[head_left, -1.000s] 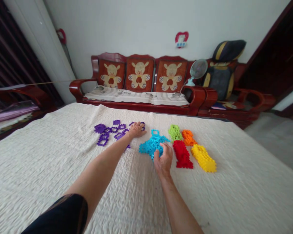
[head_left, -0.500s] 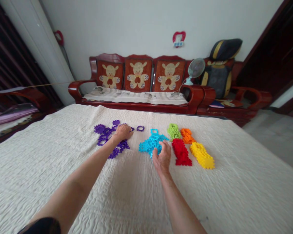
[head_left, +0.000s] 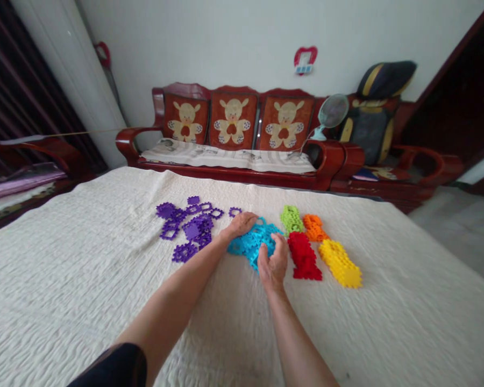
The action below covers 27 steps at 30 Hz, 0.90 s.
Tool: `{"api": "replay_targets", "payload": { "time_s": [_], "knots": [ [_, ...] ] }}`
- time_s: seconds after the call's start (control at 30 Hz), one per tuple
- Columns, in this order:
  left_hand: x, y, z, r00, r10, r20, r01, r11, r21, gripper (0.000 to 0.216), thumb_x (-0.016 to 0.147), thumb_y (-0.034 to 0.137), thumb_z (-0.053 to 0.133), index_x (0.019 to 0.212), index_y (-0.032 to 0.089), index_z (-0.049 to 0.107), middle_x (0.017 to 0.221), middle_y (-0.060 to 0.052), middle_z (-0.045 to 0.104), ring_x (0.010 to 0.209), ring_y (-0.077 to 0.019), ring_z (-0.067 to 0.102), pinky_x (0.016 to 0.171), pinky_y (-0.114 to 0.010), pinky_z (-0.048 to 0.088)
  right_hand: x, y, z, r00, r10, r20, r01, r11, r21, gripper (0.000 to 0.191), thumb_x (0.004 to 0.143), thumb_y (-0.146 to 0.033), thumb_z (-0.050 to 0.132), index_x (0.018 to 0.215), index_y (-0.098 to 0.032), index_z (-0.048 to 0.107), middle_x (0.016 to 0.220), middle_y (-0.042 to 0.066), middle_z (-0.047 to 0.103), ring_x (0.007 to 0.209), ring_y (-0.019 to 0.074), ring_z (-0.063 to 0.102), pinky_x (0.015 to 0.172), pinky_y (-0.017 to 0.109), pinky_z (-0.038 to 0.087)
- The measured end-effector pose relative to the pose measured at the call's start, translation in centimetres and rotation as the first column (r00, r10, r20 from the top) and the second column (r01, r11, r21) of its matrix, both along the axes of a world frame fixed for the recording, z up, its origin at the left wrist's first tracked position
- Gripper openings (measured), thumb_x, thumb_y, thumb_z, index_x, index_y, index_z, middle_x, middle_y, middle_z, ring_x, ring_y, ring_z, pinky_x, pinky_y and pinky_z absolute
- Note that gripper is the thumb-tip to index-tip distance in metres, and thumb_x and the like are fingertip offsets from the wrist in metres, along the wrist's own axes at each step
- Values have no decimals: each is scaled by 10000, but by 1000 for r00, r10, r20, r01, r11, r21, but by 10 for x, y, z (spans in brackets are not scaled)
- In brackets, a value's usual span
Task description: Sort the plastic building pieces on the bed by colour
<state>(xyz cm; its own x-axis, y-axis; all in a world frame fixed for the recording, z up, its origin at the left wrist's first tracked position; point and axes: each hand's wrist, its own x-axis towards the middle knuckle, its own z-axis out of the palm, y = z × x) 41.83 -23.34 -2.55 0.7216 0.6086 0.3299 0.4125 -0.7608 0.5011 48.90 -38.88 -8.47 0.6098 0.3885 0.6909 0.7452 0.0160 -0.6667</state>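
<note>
A loose heap of blue interlocking plastic tiles [head_left: 255, 244] lies on the cream quilted cover between my hands. My left hand [head_left: 242, 224] rests palm down on the heap's upper left side, fingers stretched out. At the heap's right side is my right hand [head_left: 274, 263], thumb and fingers apart and curved towards the blue tiles; it touches them or is very close. To the left, purple tiles [head_left: 192, 231] are scattered, some solid squares and some open frames. One purple frame [head_left: 234, 212] lies apart, just beyond my left hand.
Right of the blue heap stand grouped tiles: green [head_left: 291, 219], orange [head_left: 314, 228], red [head_left: 304, 257] and yellow [head_left: 340, 263]. Beyond the quilted cover [head_left: 84, 258] is a wooden sofa [head_left: 226, 171] with bear cushions. A small fan [head_left: 333, 111] stands near its right armrest.
My left hand has moved right, from the purple tiles to the blue heap. My right hand stays at the heap's right side. The view has shifted slightly.
</note>
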Motion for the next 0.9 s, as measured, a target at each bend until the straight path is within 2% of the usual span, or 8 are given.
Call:
{"api": "replay_targets", "payload": {
  "time_s": [0.17,0.3,0.4,0.5,0.63,0.8,0.9],
  "knots": [
    [-17,0,-6,997,-63,35,67,991,-117,371,1012,332,411,1186,222,719,1103,-45,757,1051,-198,683,955,-314,548,-2,-1,1,999,-21,36,22,1000,-22,335,910,-362,490,1194,-201,568,1238,155,624,1201,286,578,1043,522,466],
    [-31,-3,-17,996,-49,72,59,988,-146,392,971,270,400,1170,197,730,1174,-61,755,1099,-198,688,1023,-311,519,-1,-3,1,1000,-9,25,10,998,-55,353,887,-377,507,1165,-179,595,1203,165,653,1186,299,592,1017,517,485],
    [-34,-4,-29,991,-42,128,62,986,-152,394,970,288,406,1189,193,719,1213,-66,746,1122,-198,685,1035,-316,521,-2,-7,4,1000,14,-1,-14,994,-107,357,885,-387,516,1147,-171,626,1129,149,697,1084,284,644,962,477,519],
    [-29,2,-40,981,37,192,-4,985,-172,396,973,279,403,1213,209,710,1195,-52,754,1108,-193,693,1024,-322,534,-4,-11,8,1000,5,-24,-8,991,-132,353,895,-415,516,1119,-176,649,1056,126,727,987,262,673,915,433,536],
    [-21,16,-47,965,175,196,-144,976,-163,409,940,183,419,1223,239,709,1196,-32,754,1131,-190,686,1044,-333,527,-6,-15,10,1000,-7,-12,5,990,-141,351,896,-426,518,1086,-172,667,1017,121,744,961,258,685,902,418,542],
    [-26,33,-43,967,227,114,-210,966,-148,434,858,87,476,1167,229,746,1229,-43,742,1196,-219,662,1106,-354,479,-4,-15,11,1000,8,-13,-10,982,-188,329,876,-402,524,1063,-185,685,1015,107,751,978,252,689,916,412,542],
    [-38,41,-39,946,292,144,-265,947,-181,428,839,85,476,1132,192,769,1199,-50,754,1165,-231,678,1097,-356,488,-5,-15,14,998,36,-55,-47,977,-207,331,876,-399,511,1059,-185,685,1026,107,752,992,245,689,933,405,537]
  ]
}}
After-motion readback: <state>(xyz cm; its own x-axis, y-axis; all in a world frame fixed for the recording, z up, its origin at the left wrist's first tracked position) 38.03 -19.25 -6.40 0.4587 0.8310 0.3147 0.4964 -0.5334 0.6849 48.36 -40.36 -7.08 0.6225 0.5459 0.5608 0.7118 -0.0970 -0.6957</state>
